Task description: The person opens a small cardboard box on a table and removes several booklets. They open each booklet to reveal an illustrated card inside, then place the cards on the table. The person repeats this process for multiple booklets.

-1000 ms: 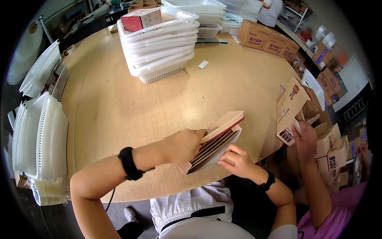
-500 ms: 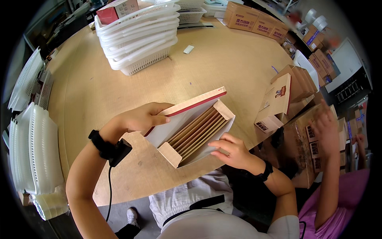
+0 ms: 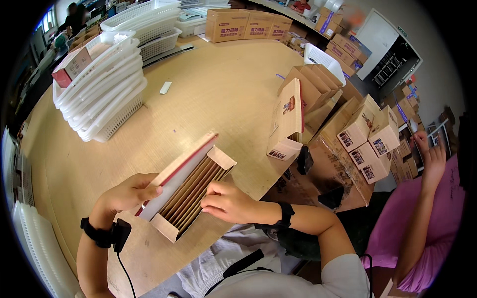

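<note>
An open cardboard box (image 3: 174, 188) with a red-edged lid is tilted at the table's near edge, a row of several thin card pieces standing inside between two folded end flaps. My left hand (image 3: 132, 192) grips the lid at its left end, thumb on top. On the box's right side, my right hand (image 3: 221, 202) has its fingers curled at the near edge, against the cards.
The wooden table (image 3: 213, 99) holds stacked white baskets (image 3: 99, 107), sealed cartons (image 3: 255, 26) and another open box (image 3: 284, 119). More small boxes (image 3: 371, 154) sit on a large carton at right. A co-worker in pink (image 3: 427, 213) is beside me, hands raised.
My view has swung right. Both hands and the box have shifted; my right fingers have moved onto the box edge. The co-worker's hands have moved up and away from the other box.
</note>
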### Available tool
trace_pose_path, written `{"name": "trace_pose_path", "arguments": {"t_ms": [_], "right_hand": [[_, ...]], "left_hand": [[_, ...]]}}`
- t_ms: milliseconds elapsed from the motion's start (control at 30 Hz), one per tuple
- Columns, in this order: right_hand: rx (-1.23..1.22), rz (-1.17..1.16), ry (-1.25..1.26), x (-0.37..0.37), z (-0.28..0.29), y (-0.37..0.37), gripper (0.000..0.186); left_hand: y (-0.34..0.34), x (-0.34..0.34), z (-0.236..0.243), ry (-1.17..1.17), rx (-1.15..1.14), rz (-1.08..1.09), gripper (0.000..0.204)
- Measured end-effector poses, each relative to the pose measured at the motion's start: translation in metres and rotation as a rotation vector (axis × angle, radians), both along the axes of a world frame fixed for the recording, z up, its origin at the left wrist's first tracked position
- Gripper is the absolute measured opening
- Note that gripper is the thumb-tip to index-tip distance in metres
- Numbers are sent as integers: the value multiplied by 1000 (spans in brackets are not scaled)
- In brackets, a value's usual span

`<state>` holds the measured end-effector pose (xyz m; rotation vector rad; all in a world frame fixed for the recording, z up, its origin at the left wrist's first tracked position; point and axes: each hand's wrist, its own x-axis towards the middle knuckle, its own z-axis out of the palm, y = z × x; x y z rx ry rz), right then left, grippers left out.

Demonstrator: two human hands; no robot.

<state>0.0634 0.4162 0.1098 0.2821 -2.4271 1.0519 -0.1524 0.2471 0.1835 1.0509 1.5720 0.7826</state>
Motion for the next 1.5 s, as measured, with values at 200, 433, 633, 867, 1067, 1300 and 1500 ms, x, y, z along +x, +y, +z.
{"name": "trace_pose_path", "arguments": {"t_ms": [200, 433, 633, 867, 1067, 1300, 1500], "right_hand": [[73, 33, -38, 15, 4, 4, 21], [110, 23, -112, 16, 8, 3, 29], [81, 21, -148, 10, 8, 2, 33], [14, 47, -309, 7, 25, 11, 38], [114, -37, -155, 0, 39, 31, 22], [262, 128, -232, -24, 43, 51, 6], [308, 262, -469, -39, 53, 57, 10]], "left_hand": [[-10, -18, -25, 57, -33, 129, 27], [-6, -12, -70, 343, -8, 59, 32], [-13, -1, -51, 491, -50, 297, 27], [-25, 31, -7, 673, 252, 369, 48], [-57, 72, 5, 1518, 491, 172, 45], [-60, 107, -18, 1087, 490, -90, 40], [-62, 101, -32, 1193, 528, -53, 30]]}}
